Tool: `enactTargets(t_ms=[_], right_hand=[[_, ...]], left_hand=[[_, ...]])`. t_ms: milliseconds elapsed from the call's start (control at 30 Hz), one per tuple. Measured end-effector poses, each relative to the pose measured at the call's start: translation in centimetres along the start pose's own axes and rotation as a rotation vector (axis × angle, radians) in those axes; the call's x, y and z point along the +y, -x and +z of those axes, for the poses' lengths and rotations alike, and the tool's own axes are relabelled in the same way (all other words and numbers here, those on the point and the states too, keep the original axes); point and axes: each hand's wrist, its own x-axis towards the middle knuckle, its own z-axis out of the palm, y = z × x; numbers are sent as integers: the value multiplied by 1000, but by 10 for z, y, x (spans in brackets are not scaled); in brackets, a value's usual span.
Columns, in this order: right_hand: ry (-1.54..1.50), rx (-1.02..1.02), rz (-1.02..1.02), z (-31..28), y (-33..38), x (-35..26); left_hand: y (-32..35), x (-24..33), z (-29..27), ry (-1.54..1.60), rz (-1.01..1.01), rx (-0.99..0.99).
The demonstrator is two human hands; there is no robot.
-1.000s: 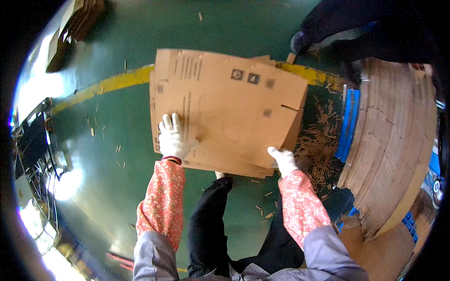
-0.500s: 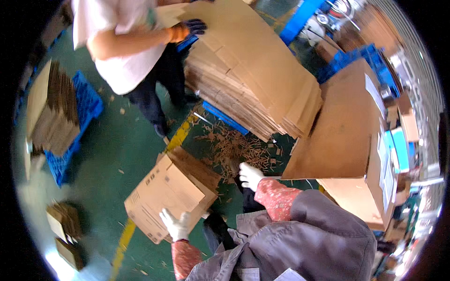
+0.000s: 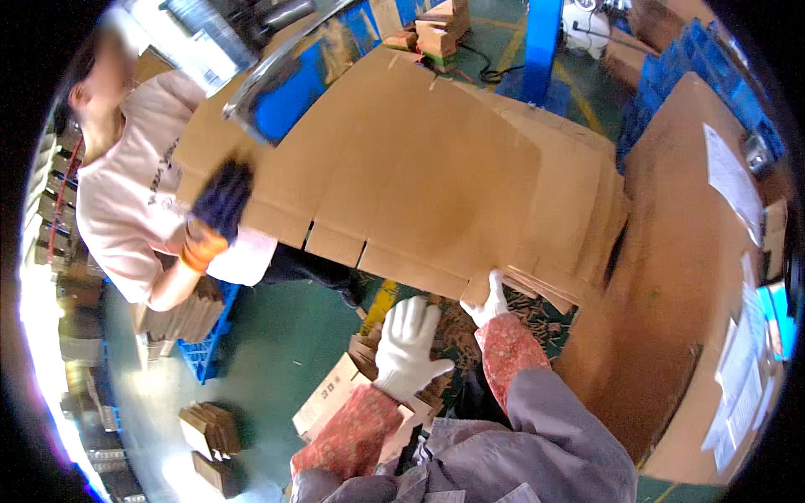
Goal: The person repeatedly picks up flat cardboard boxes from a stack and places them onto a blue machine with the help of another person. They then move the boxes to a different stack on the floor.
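A large flat cardboard sheet [image 3: 411, 159] lies across a stack of cardboard sheets [image 3: 579, 176]. My right hand [image 3: 489, 303], in a white glove, grips the sheet's near edge by its right corner, one digit on top and the others hidden beneath. My left hand [image 3: 407, 348], also gloved in white, hovers just short of that edge with fingers stretched out and nothing in it. Below it a bundle of folded cardboard boxes [image 3: 331, 394] rests on the floor, partly covered by my arm. At the left end, a co-worker's dark-gloved hand [image 3: 223, 199] is beside the sheet, blurred.
The co-worker [image 3: 126, 193] stands to the left of the sheet. A tall cardboard box [image 3: 654, 226] with papers on it rises at my right. Cardboard scraps [image 3: 545, 325] litter the floor. Further off are a blue post [image 3: 542, 50], blue pallets [image 3: 671, 75] and smaller cardboard stacks [image 3: 210, 427].
Both my hands have moved forward to the stack, and the right now grips the top sheet's edge. The view has shifted. The sheet has swung leftward, its left end toward the co-worker.
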Motion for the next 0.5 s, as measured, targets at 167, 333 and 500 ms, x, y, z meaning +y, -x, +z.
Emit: enactTargets(t_ms=[167, 333, 500], right_hand=[[571, -135, -58, 34, 46, -2], [782, -144, -196, 70, 83, -15], [841, -682, -37, 165, 152, -88]], left_hand=[[-85, -27, 34, -398, 205, -223], [-109, -5, 32, -178, 102, -29], [-68, -27, 11, 374, -333, 180]])
